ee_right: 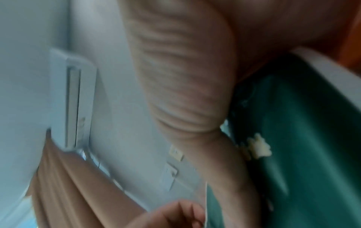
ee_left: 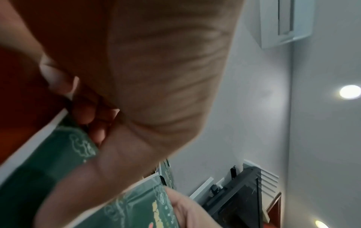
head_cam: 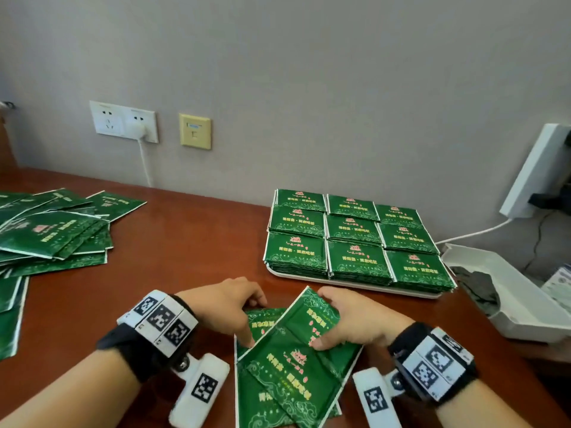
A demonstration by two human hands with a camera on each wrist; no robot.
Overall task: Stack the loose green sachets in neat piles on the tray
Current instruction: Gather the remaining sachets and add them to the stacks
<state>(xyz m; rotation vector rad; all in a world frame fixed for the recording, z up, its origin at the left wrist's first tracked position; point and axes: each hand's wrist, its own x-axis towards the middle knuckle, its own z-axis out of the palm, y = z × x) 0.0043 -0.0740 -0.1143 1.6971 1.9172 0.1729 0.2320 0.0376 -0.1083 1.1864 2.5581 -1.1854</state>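
Green sachets (head_cam: 355, 236) stacked in nine neat piles on tray (head_cam: 349, 283). Loose heap (head_cam: 52, 233) left unsorted at far left. Small fanned batch (head_cam: 287, 359) gripped by left hand (head_cam: 225, 307) and right hand (head_cam: 355, 319) near tray; squaring judged pending.

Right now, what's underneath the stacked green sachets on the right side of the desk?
A white tray shows as a thin rim along the near edge, under the nine sachet piles. The piles cover the rest of the tray.
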